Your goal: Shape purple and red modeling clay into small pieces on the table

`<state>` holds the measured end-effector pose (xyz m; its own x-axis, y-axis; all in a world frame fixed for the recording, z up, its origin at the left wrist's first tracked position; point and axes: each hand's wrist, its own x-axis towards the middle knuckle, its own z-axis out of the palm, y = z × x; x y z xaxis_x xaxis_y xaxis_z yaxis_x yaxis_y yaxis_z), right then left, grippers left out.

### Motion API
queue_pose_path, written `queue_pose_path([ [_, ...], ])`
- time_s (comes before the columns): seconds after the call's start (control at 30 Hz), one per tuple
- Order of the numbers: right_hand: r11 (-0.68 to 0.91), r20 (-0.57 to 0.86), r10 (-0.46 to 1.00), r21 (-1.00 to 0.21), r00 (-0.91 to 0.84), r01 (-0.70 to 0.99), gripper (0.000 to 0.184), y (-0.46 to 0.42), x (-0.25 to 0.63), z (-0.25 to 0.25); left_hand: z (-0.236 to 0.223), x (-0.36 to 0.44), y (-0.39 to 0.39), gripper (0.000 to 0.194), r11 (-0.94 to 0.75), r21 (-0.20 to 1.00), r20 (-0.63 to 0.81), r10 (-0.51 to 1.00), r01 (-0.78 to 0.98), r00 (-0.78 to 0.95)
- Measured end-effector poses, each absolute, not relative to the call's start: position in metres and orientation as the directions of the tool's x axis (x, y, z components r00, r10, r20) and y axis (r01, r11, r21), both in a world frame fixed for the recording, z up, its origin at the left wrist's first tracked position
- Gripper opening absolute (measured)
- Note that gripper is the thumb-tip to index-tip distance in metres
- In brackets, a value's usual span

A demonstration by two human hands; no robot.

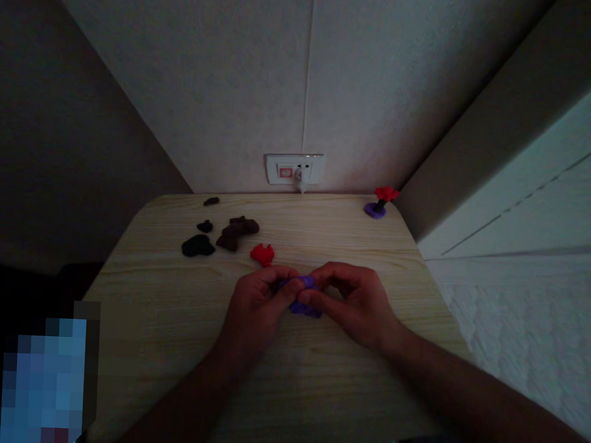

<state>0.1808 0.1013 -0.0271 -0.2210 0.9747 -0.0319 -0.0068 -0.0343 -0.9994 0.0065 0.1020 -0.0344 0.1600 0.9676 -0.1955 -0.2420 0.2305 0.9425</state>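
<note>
Both of my hands pinch one piece of purple modelling clay over the middle of the table. My left hand grips its left side, thumb on top. From the right, my right hand holds the clay between thumb and fingers. The fingers hide part of the purple piece. Just beyond my left hand lies a lump of red clay. Farther left are dark brown clay lumps and a flat black clay piece.
A small clay figure with a red top and purple base stands at the table's back right corner. Two small dark bits lie at the left. A wall socket with a plug is behind the wooden table. A blurred blue patch is lower left.
</note>
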Motion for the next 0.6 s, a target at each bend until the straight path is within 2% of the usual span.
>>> queue_pose_path([
  [0.13,-0.129,-0.094,0.965,-0.983,-0.244,-0.131,0.033,0.102,0.179,-0.022,-0.034,0.007,0.103,0.019,0.263,0.914,-0.211,0.959,-0.308,0.19],
  [0.27,-0.147,-0.099,0.964,-0.971,-0.247,-0.187,0.033,0.108,0.182,-0.019,-0.032,0.01,0.104,0.023,0.304,0.881,-0.256,0.951,-0.362,0.175],
  [0.33,-0.155,-0.106,0.961,-0.971,-0.254,-0.182,0.032,0.11,0.184,-0.02,-0.031,0.011,0.104,0.027,0.307,0.895,-0.257,0.948,-0.323,0.19],
  [0.47,-0.135,-0.089,0.962,-0.977,-0.259,-0.165,0.03,0.112,0.186,-0.022,-0.025,0.012,0.105,0.016,0.275,0.94,-0.231,0.949,-0.202,0.216],
  [0.6,-0.094,-0.062,0.971,-0.987,-0.229,-0.131,0.028,0.11,0.184,-0.024,-0.023,0.011,0.103,0.017,0.243,0.954,-0.206,0.957,-0.176,0.205],
])
